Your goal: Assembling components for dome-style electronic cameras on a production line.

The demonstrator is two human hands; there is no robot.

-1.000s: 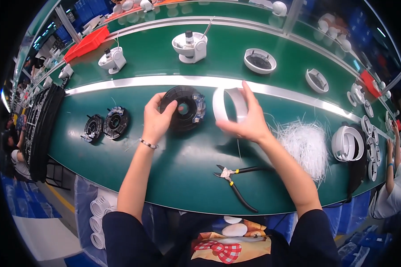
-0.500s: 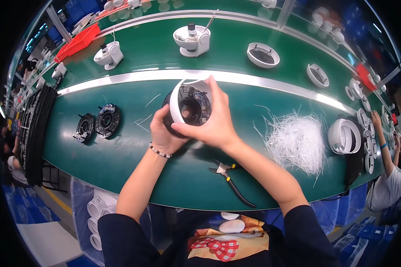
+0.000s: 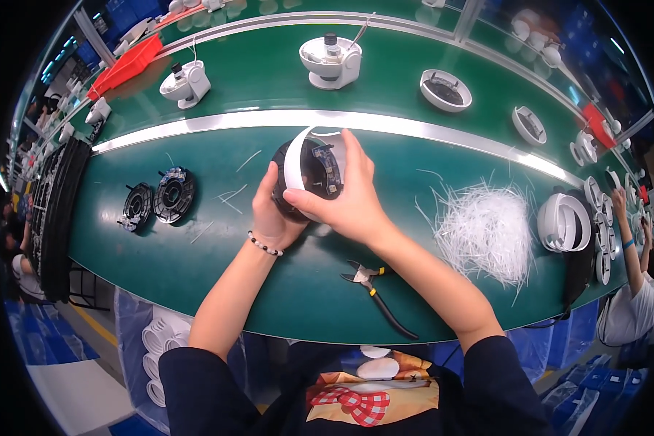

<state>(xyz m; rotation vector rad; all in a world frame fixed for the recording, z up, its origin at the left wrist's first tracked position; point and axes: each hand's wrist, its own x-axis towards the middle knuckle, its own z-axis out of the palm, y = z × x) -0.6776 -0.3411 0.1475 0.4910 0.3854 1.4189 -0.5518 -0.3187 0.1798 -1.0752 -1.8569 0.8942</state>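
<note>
Over the middle of the bench, my left hand [image 3: 272, 214] is closed round the lower left side of a black round part [image 3: 286, 202] with a blue circuit board [image 3: 325, 161] inside. My right hand [image 3: 354, 190] grips a white ring-shaped shell [image 3: 294, 163] from the right, its thumb pressed across the front edge. The shell sits tilted against the black part; whether the two are joined cannot be told. Below my hands lie diagonal cutters [image 3: 381, 298] with black handles, jaws toward the upper left. Two similar black round parts [image 3: 173, 196] [image 3: 136, 208] rest on the left.
A heap of thin white plastic strips [image 3: 485, 232] lies right of my forearm, beside stacked white shells [image 3: 562, 224]. White camera-like housings [image 3: 330, 62] stand on the green belt [image 3: 258, 76] beyond a metal rail [image 3: 218, 123]. Black trays [image 3: 49, 218] are stacked at left. A co-worker's arm [image 3: 627, 232] reaches in at far right.
The housings on the far belt have shifted right. In my hands the white shell has turned, showing a narrower opening. The co-worker's hand at far right has moved slightly.
</note>
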